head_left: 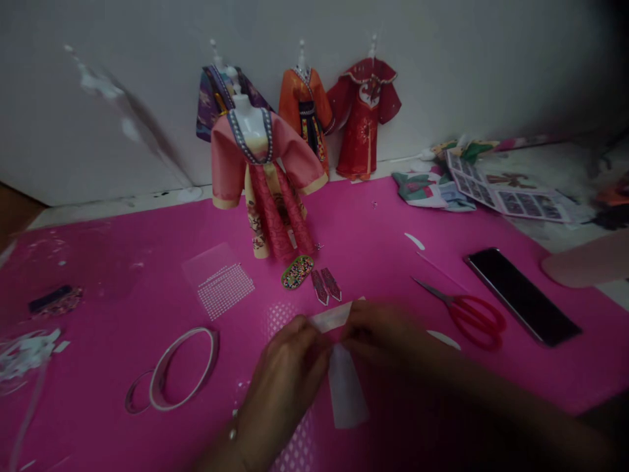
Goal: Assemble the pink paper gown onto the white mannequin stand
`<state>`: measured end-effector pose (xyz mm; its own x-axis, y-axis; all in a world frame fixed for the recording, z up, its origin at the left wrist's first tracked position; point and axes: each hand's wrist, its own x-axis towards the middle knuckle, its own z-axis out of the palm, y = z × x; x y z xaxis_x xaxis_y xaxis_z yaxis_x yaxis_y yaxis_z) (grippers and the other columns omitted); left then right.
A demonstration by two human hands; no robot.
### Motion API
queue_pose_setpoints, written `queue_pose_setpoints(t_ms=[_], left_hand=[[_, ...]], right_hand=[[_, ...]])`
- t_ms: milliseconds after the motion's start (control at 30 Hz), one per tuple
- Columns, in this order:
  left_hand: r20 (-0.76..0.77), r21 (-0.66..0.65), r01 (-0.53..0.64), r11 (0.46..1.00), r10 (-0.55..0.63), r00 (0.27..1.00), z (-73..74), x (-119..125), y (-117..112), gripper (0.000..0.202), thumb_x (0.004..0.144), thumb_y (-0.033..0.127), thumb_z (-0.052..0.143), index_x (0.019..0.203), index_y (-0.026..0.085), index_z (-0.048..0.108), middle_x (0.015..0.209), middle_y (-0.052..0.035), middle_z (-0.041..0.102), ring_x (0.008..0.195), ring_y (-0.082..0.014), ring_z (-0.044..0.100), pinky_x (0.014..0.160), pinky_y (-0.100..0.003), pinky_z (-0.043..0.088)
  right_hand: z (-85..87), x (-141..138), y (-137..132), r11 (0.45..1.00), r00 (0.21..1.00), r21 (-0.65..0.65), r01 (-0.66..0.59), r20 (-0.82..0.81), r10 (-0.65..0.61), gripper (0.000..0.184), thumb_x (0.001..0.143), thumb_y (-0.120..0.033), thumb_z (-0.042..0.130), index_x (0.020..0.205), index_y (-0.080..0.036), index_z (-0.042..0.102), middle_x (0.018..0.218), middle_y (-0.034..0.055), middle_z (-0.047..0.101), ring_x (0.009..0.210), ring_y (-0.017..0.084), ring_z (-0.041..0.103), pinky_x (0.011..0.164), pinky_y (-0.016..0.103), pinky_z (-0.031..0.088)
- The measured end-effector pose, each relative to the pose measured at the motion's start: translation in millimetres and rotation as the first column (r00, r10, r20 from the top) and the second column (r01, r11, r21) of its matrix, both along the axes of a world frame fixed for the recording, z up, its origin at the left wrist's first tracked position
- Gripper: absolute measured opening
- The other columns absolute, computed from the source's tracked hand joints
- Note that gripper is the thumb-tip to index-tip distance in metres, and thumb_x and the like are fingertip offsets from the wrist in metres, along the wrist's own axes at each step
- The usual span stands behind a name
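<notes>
My left hand [289, 370] and my right hand [381, 331] meet at the front middle of the pink mat, fingers pinched on a thin white piece [348, 392], fabric or paper. Its flared end hangs toward me, while a pale band [330, 319] shows across the top between my hands. My fingers hide where these parts meet, and the right hand is slightly blurred. Just beyond lie two small patterned red strips with pointed, white-edged ends [326, 286]. Beside them sits an oval green dish of mixed beads [297, 272].
A doll form in a pink robe [268, 177] stands ahead, with other dressed forms behind it. Red-handled scissors [466, 314] and a black phone [523, 296] lie right. Tape rolls [184, 368] and a sheet of stick-on pearls [226, 290] lie left on the pink mat [122, 288].
</notes>
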<state>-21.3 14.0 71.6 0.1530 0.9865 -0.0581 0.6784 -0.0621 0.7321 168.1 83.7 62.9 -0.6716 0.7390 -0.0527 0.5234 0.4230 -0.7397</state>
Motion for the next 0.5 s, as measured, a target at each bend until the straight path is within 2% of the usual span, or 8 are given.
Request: queue_pose_setpoints(t_ms=[167, 300, 500], left_hand=[[-0.086, -0.018, 0.011, 1.000, -0.012, 0.996, -0.5, -0.9, 10.9, 0.017, 0.085, 0.014, 0.051, 0.071, 0.020, 0.058, 0.079, -0.0012, 0.054, 0.076, -0.0176, 0.056, 0.068, -0.031, 0.044], [-0.123, -0.024, 0.016, 1.000, -0.019, 0.992, 0.4, 0.9, 15.4, 0.019, 0.087, 0.013, 0.049, 0.072, 0.018, 0.060, 0.079, -0.0027, 0.052, 0.079, -0.0196, 0.054, 0.072, -0.034, 0.043], [-0.159, 0.016, 0.043, 0.999, -0.040, 0.986, -6.7, 1.4, 18.9, 0.022, 0.089, 0.015, 0.051, 0.068, 0.017, 0.055, 0.078, -0.0028, 0.050, 0.077, -0.0200, 0.052, 0.071, -0.034, 0.041]], right_hand=[[-8.5, -1.4, 8.3, 0.998, 0.996, 0.033, 0.056, 0.069, -0.058, 0.004, 0.077, -0.017, 0.066, 0.076, -0.020, 0.070, 0.073, -0.0012, 0.063, 0.063, 0.012, 0.055, 0.057, 0.023, 0.035], [-9.4, -3.7, 10.5, 0.998, 0.996, 0.029, 0.051, 0.078, -0.054, 0.007, 0.080, -0.015, 0.062, 0.078, -0.018, 0.068, 0.076, -0.0003, 0.063, 0.066, 0.012, 0.055, 0.059, 0.023, 0.035], [-14.3, -4.7, 13.4, 0.999, 0.997, 0.017, 0.045, 0.063, -0.046, 0.010, 0.084, -0.014, 0.058, 0.081, -0.018, 0.066, 0.081, 0.0001, 0.064, 0.068, 0.012, 0.055, 0.062, 0.024, 0.036]])
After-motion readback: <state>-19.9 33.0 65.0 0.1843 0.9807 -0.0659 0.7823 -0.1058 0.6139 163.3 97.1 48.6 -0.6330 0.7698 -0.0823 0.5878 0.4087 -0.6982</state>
